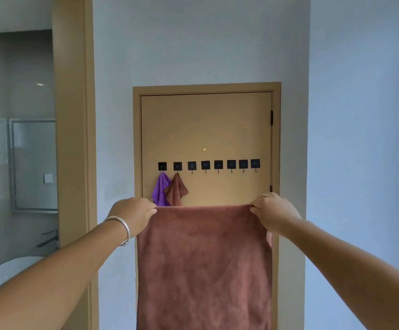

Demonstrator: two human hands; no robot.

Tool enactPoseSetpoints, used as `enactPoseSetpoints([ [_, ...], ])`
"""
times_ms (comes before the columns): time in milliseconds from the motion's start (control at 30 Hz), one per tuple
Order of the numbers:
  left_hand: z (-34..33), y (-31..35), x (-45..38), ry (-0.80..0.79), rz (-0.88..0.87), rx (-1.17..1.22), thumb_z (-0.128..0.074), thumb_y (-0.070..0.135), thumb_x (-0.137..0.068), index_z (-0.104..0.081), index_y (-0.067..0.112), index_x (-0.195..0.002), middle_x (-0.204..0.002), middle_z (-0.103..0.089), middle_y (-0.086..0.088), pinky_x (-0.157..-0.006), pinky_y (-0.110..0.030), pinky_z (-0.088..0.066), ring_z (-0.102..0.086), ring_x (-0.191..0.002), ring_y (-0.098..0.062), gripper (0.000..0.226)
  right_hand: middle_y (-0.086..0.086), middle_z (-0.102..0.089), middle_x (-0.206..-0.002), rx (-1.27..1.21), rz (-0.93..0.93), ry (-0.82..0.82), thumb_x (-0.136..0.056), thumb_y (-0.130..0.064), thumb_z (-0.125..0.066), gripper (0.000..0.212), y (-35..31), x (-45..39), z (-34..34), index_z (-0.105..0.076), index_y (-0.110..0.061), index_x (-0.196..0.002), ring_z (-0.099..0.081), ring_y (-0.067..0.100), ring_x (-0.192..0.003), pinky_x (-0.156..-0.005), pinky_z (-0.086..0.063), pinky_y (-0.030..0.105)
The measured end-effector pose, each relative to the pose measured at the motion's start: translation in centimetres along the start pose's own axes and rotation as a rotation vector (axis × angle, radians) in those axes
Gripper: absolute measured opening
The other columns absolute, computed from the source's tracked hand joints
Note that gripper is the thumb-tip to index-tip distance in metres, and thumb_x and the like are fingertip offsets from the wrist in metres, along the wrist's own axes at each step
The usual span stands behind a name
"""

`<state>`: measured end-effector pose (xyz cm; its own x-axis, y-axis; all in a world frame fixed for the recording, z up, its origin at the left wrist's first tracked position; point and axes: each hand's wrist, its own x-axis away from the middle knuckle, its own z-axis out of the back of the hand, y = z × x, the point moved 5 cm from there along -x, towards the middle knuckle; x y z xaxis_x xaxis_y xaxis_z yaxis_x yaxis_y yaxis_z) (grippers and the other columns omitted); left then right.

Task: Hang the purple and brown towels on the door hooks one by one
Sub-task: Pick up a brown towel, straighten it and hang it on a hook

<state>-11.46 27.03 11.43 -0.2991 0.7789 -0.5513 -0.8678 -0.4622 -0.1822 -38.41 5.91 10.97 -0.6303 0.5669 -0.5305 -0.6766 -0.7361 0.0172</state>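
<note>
A large brown towel (204, 265) hangs spread flat in front of me, covering the lower part of the tan door (205, 125). My left hand (134, 214) pinches its top left corner and my right hand (273, 209) pinches its top right corner. On the door runs a row of several black square hooks (209, 165). A small purple towel (160, 189) hangs from the leftmost hook. Beside it a small brown towel (176, 190) hangs from the second hook. The other hooks are bare.
Pale walls flank the door. A tan door frame (73, 139) stands at the left, with a glass-walled room (15, 151) beyond it. A silver bangle (122, 228) sits on my left wrist.
</note>
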Motion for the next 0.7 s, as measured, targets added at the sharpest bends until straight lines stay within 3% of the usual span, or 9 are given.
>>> enactPoseSetpoints([
  [167, -4.8, -1.2, -4.9, -0.011, -0.017, -0.045, -0.029, 0.034, -0.103, -0.060, 0.028, -0.086, -0.091, -0.064, 0.009, -0.069, -0.027, -0.038, -0.058, -0.086, -0.015, 0.036, -0.007, -0.061, -0.120, 0.002, 0.013, -0.025, -0.103, -0.034, -0.033, 0.037, 1.0, -6.0, -4.4, -0.066, -0.027, -0.118, -0.046, 0.016, -0.118, -0.097, -0.043, 0.035],
  [333, -10.6, -3.3, -10.9, -0.010, -0.033, -0.055, -0.031, 0.035, -0.103, -0.066, 0.031, -0.103, -0.099, -0.066, 0.010, -0.076, -0.027, -0.047, -0.060, -0.089, -0.014, 0.036, -0.007, -0.061, -0.120, -0.011, 0.001, -0.031, -0.103, -0.034, -0.034, 0.036, 1.0, -12.2, -9.1, -0.067, -0.027, -0.114, -0.046, 0.015, -0.118, -0.097, -0.042, 0.034],
  [700, -22.3, -12.1, -27.1, 0.046, -0.030, 0.072, -0.033, 0.036, -0.103, -0.067, 0.028, -0.098, -0.092, -0.067, 0.009, -0.068, -0.020, -0.038, -0.058, -0.082, -0.010, 0.035, -0.005, -0.061, -0.108, -0.014, -0.041, -0.030, -0.102, -0.034, -0.035, 0.035, -0.3, -30.5, -18.8, -0.069, -0.024, -0.105, -0.051, 0.012, -0.102, -0.093, -0.046, 0.033],
])
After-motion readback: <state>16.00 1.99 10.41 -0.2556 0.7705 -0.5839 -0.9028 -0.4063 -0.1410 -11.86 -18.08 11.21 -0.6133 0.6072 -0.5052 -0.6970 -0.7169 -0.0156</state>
